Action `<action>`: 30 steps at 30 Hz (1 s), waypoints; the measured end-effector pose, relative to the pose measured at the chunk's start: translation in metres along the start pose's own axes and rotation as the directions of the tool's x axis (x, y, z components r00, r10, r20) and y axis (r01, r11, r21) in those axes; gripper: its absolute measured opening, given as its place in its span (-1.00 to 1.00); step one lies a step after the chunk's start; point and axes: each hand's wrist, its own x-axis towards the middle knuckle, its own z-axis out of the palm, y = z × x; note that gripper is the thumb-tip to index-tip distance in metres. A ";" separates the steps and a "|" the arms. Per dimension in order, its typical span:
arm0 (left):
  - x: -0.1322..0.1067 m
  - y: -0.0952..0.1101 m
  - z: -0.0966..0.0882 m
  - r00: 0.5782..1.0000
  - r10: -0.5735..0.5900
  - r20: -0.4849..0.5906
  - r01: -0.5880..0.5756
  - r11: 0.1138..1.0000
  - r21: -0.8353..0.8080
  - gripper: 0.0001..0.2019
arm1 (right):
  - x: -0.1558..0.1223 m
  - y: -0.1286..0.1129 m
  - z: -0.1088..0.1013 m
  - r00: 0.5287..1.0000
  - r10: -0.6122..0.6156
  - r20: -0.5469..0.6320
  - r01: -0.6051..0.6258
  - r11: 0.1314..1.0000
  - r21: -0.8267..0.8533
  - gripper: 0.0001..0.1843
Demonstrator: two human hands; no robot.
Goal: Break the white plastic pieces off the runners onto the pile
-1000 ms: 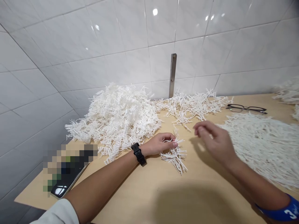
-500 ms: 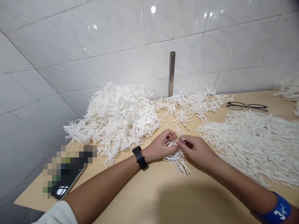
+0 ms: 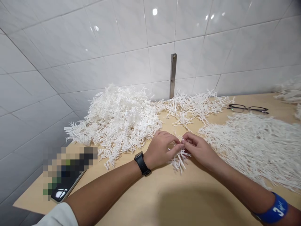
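Above the middle of the table, my left hand [image 3: 161, 150] and my right hand [image 3: 198, 151] meet at the fingertips. Thumb and fingers of each are pinched on a small bunch of thin white branched strands [image 3: 179, 162], which look like plastic. The loose ends hang down below the fingers, and a few poke up above them. My fingers cover the middle of the bunch. Behind my left hand rises a tall heap of the same white strands [image 3: 122, 116]. Right of my right hand lies a wide, flatter pile of white strands [image 3: 256, 147].
A thinner scatter of strands [image 3: 195, 105] lies along the tiled wall [image 3: 113, 69], below a metal strip [image 3: 173, 75]. Eyeglasses [image 3: 248, 108] rest behind the right pile. A phone [image 3: 62, 191], partly blurred out, lies at the left edge of the wooden table [image 3: 136, 201].
My left hand has turned so its back faces up more, and its fingertips have closed in against my right fingers. The bunch has turned, with fewer strands hanging below.
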 end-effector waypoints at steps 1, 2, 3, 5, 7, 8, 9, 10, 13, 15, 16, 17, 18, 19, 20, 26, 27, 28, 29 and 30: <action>0.001 -0.001 0.000 1.000 -0.004 0.012 0.005 1.000 -0.031 -0.75 | 0.000 -0.001 0.000 1.000 0.005 0.017 -0.006 1.000 0.030 -0.69; 0.002 -0.002 0.000 1.000 0.000 0.025 0.002 0.998 -0.064 -0.75 | 0.000 -0.001 0.001 0.999 0.014 0.040 -0.016 0.998 0.058 -0.68; 0.003 -0.003 -0.001 0.999 0.011 0.039 -0.007 0.995 -0.095 -0.74 | 0.000 -0.001 0.001 0.998 0.023 0.062 -0.028 0.997 0.079 -0.67; 0.004 -0.006 0.000 0.996 0.038 0.075 -0.028 0.991 -0.130 -0.72 | 0.000 0.000 0.001 0.995 0.038 0.094 -0.047 0.995 0.089 -0.67; 0.005 -0.009 0.001 0.993 0.038 0.110 -0.024 0.991 -0.129 -0.71 | 0.000 0.001 0.000 0.994 0.033 0.100 -0.042 0.996 0.081 -0.67; 0.005 -0.010 0.001 0.992 0.031 0.126 -0.015 0.992 -0.124 -0.72 | 0.000 0.002 0.000 0.996 0.025 0.091 -0.031 0.997 0.065 -0.68; 0.005 -0.011 0.002 0.989 0.022 0.144 -0.004 0.992 -0.124 -0.73 | 0.000 0.003 0.000 0.997 0.015 0.077 -0.019 0.999 0.044 -0.70; 0.005 -0.011 0.002 0.986 0.013 0.167 0.009 0.991 -0.130 -0.74 | 0.000 0.003 0.000 0.998 0.007 0.060 -0.009 0.999 0.032 -0.72; 0.004 -0.011 0.004 0.971 -0.021 0.238 0.070 0.978 -0.197 -0.70 | 0.002 0.004 -0.002 0.999 0.020 0.026 -0.022 0.996 0.087 -0.75; 0.004 -0.011 0.005 0.966 -0.057 0.254 0.130 0.951 -0.280 -0.67 | 0.003 0.004 -0.002 0.998 0.058 0.020 -0.060 0.983 0.171 -0.76; 0.004 -0.011 0.006 0.965 -0.070 0.254 0.154 0.933 -0.325 -0.68 | 0.004 0.004 -0.002 0.997 0.076 0.014 -0.077 0.976 0.205 -0.76; 0.003 -0.011 0.006 0.964 -0.080 0.253 0.170 0.917 -0.360 -0.68 | 0.005 0.004 -0.002 0.996 0.091 0.007 -0.090 0.968 0.232 -0.76; 0.003 -0.011 0.007 0.963 -0.086 0.254 0.181 0.906 -0.382 -0.69 | 0.005 0.004 -0.002 0.995 0.103 0.002 -0.100 0.961 0.259 -0.75; 0.003 -0.012 0.008 0.962 -0.089 0.257 0.189 0.899 -0.396 -0.70 | 0.006 0.004 -0.001 0.994 0.114 0.003 -0.109 0.951 0.288 -0.75; 0.003 -0.012 0.008 0.961 -0.092 0.263 0.197 0.892 -0.408 -0.70 | 0.006 0.004 0.000 0.992 0.122 0.008 -0.118 0.941 0.317 -0.74; 0.004 -0.020 0.004 0.959 -0.114 0.261 0.239 0.819 -0.522 -0.60 | 0.006 0.003 -0.013 0.993 0.114 0.041 -0.120 0.894 0.431 -0.73; 0.005 -0.021 0.002 0.958 -0.147 0.246 0.262 0.796 -0.545 -0.59 | 0.007 0.002 -0.020 0.995 0.095 0.005 -0.087 0.883 0.461 -0.72; 0.005 -0.023 0.001 0.954 -0.190 0.233 0.293 0.764 -0.575 -0.57 | 0.010 0.002 -0.028 0.995 0.078 -0.055 -0.041 0.870 0.492 -0.71; 0.006 -0.024 0.000 0.946 -0.236 0.224 0.325 0.723 -0.610 -0.55 | 0.013 0.001 -0.038 0.989 0.065 -0.135 0.013 0.857 0.515 -0.70; 0.007 -0.025 -0.001 0.935 -0.274 0.224 0.353 0.679 -0.644 -0.54 | 0.017 0.002 -0.047 0.972 0.062 -0.226 0.069 0.846 0.528 -0.70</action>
